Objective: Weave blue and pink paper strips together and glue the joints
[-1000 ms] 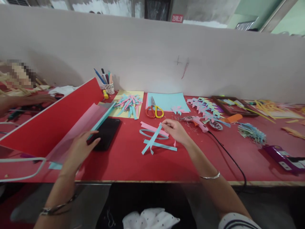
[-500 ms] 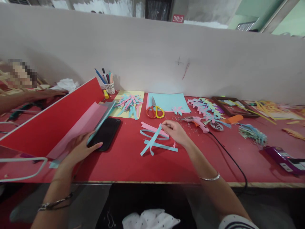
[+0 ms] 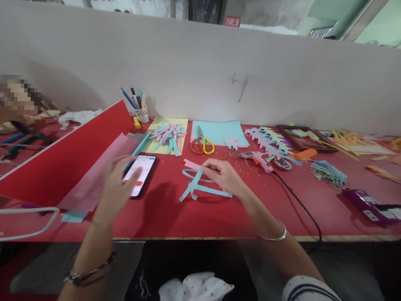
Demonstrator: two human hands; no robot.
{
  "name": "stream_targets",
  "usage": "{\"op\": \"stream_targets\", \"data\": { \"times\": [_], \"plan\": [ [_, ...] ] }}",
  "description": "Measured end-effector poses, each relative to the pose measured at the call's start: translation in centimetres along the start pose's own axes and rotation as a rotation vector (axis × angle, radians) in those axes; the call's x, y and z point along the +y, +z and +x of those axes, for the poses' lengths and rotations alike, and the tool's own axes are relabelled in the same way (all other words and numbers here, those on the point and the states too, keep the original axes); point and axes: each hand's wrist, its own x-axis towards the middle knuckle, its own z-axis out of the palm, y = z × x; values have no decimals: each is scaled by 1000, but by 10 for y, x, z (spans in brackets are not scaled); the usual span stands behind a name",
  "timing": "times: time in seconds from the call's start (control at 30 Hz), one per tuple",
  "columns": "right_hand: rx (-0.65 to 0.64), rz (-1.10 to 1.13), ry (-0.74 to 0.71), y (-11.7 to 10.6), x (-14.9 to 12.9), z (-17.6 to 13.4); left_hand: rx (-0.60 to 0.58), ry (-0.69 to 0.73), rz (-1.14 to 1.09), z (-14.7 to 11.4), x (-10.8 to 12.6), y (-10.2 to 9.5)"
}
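My right hand (image 3: 219, 173) pinches the end of a light blue paper strip (image 3: 191, 186) between thumb and fingers. Around that strip lie more light blue strips (image 3: 216, 192) and a pink strip (image 3: 191, 164) on the red table. My left hand (image 3: 117, 182), blurred by motion, is raised over the left edge of a smartphone (image 3: 145, 165). Its fingers are apart and hold nothing. The phone's screen is lit, showing digits and a red bar, partly hidden behind the thumb. Beside it, pink paper (image 3: 94, 184) leans by the red board (image 3: 78, 146).
Scissors (image 3: 200, 144) lie on light blue sheets (image 3: 224, 128). A heap of cut strips (image 3: 169, 134) rests on yellow paper. To the right are a pink glue gun (image 3: 261, 162) with its cord, a folded paper chain (image 3: 269, 142) and a purple power strip (image 3: 369, 207). A pen cup (image 3: 142, 114) stands behind.
The phone's screen, dark before, is now lit. My left hand has lifted off the table beside the phone. My right hand, still pinching the strip, has shifted slightly left. The co-worker's arm has withdrawn.
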Motion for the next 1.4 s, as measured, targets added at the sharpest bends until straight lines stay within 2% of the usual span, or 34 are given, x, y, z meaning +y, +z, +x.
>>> {"op": "stream_targets", "data": {
  "times": [0.07, 0.1, 0.2, 0.23, 0.33, 0.53, 0.6, 0.77, 0.93, 1.27, 1.4],
  "plan": [
    [-14, -60, -51, 5, -7, 0, -243, 123, -308, -8, 31, 14],
    [-19, -85, -76, 7, -10, 1, -331, 136, -434, -12, 44, 23],
    [-5, -129, -130, 10, -12, 4, -562, 102, -626, -22, 69, 49],
    [11, -131, -132, 9, -12, 4, -575, 90, -648, -23, 73, 55],
    [63, -102, -100, 5, -8, 6, -538, 79, -657, -23, 76, 65],
    [61, 0, -40, -4, 0, 8, -595, 173, -574, -8, 74, 68],
    [29, 70, 3, -4, 3, 9, -613, 135, -606, -3, 75, 74],
    [17, 142, 66, -2, 14, 11, -713, -35, -878, 6, 71, 93],
    [46, 99, 82, 2, 25, 12, -751, -58, -948, 5, 61, 101],
    [22, 107, 200, 11, 31, 5, -574, 9, -800, 4, 54, 107],
    [27, 95, 172, 12, 33, 5, -508, 64, -767, 5, 54, 107]
  ]
}}
